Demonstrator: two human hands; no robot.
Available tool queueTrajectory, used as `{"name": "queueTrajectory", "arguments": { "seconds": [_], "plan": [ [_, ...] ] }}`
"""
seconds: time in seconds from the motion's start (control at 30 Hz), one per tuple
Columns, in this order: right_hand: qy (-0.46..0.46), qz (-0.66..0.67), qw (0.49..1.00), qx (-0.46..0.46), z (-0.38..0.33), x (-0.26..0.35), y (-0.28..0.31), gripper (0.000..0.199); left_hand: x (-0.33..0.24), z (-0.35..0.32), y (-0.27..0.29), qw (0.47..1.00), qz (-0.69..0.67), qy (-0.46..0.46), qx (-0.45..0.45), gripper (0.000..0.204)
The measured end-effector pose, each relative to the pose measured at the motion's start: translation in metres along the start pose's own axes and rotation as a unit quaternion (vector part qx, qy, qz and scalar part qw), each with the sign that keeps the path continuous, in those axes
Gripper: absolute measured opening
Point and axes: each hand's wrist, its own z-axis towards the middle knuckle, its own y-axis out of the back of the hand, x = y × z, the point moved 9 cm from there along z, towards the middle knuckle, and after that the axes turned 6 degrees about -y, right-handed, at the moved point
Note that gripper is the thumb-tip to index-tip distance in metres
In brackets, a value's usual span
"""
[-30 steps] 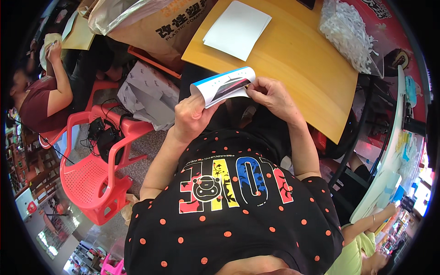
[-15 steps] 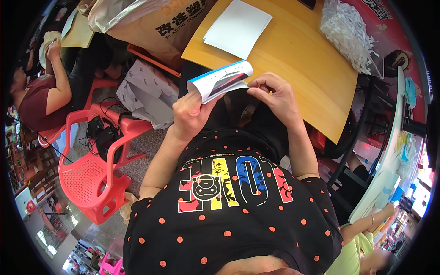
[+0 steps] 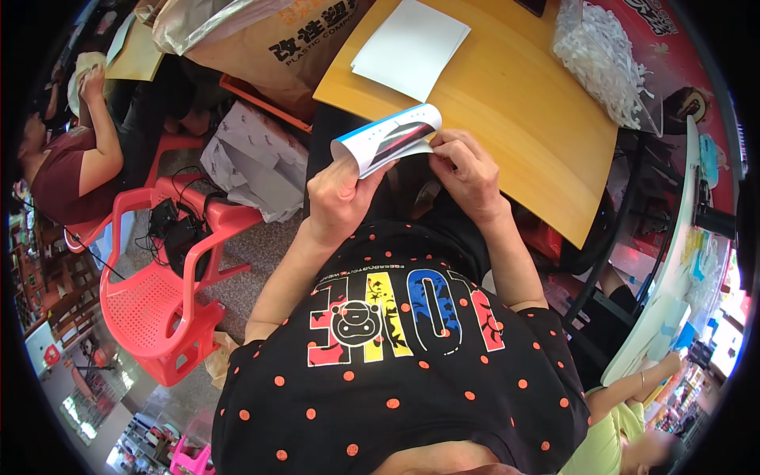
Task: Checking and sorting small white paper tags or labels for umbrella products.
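Observation:
A curled printed sheet (image 3: 388, 136), white with a blue edge and a dark picture, is held up in front of my body near the table's front edge. My left hand (image 3: 342, 190) is closed on its lower left side, the thumb below the curl and some fingers hidden inside it. At the sheet's right end my right hand (image 3: 467, 168) is closed in a pinch, thumb and forefinger at the paper's lower corner. Beyond, a stack of white paper (image 3: 412, 49) lies on the wooden table (image 3: 507, 119).
A clear container of shredded white paper (image 3: 602, 63) stands at the table's far right. On the left are a red plastic chair (image 3: 146, 309) with black cables, a large printed sack (image 3: 253, 47) and a crumpled white bag (image 3: 249, 158). Other people sit at far left and lower right.
Both hands and the sheet have shifted slightly to the right. The right fingers now sit closer against the sheet's corner.

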Motion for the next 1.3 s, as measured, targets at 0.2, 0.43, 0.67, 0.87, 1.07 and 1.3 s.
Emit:
{"name": "queueTrajectory", "arguments": {
  "seconds": [0.2, 0.43, 0.67, 0.87, 1.07, 1.3],
  "plan": [
    [-0.001, -0.016, 1.0, 0.01, 0.0, 0.002, -0.002, 0.018, -0.001, -0.002, 0.001, 1.0, 0.005, -0.011, 0.005, 0.02],
    [-0.093, 0.021, 0.995, 0.031, -0.003, -0.014, -0.004, 0.013, -0.002, -0.001, 0.003, 1.0, -0.003, -0.018, -0.005, 0.019],
    [-0.376, 0.261, 0.883, 0.107, -0.013, -0.058, -0.008, 0.021, -0.003, 0.003, 0.006, 0.999, -0.002, -0.043, 0.006, 0.02],
    [-0.403, 0.284, 0.848, 0.196, -0.017, -0.064, -0.017, 0.02, -0.001, 0.002, 0.003, 0.998, 0.005, -0.051, 0.033, 0.021],
    [-0.403, 0.31, 0.837, 0.201, -0.022, -0.068, -0.02, 0.022, -0.001, -0.001, -0.001, 0.997, 0.008, -0.052, 0.054, 0.023],
    [-0.397, 0.27, 0.849, 0.222, -0.027, -0.07, -0.03, 0.019, 0.0, -0.002, -0.006, 0.995, 0.029, -0.06, 0.075, 0.024]
  ]
}}
